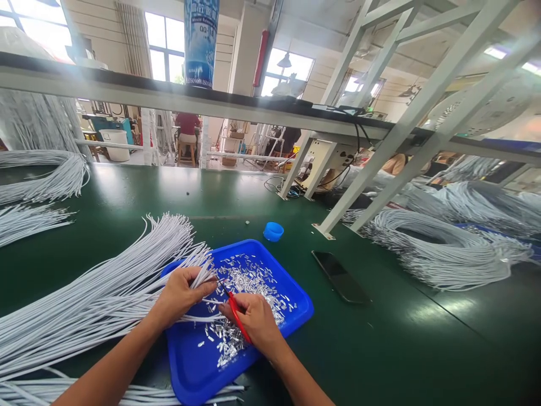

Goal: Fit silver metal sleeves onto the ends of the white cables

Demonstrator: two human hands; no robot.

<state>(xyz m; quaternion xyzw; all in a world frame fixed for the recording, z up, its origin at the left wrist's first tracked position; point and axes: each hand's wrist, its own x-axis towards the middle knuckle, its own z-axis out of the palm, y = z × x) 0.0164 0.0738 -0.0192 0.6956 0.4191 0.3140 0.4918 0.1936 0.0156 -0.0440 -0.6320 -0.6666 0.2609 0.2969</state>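
My left hand [186, 290] is closed around the ends of several white cables [110, 287], which run off to the left in a long bundle. In my right hand [256, 321] is a pair of scissors with red handles [239, 318]. The dark blades point up and left, close to the cable ends at my left fingertips; whether they touch them I cannot tell. Both hands are over a blue tray [186, 366] scattered with small shiny metal pieces [249, 282]. A few cables reach across the tray beneath my hands.
A blue cap [273, 231] and a black phone [341, 276] lie beyond and right of the tray. Coiled white cables [456, 242] rest at the right, more bundles [54, 175] at the left. Metal frame legs [372, 163] stand on the green table [401, 338]. A blue can [200, 45] stands on the shelf.
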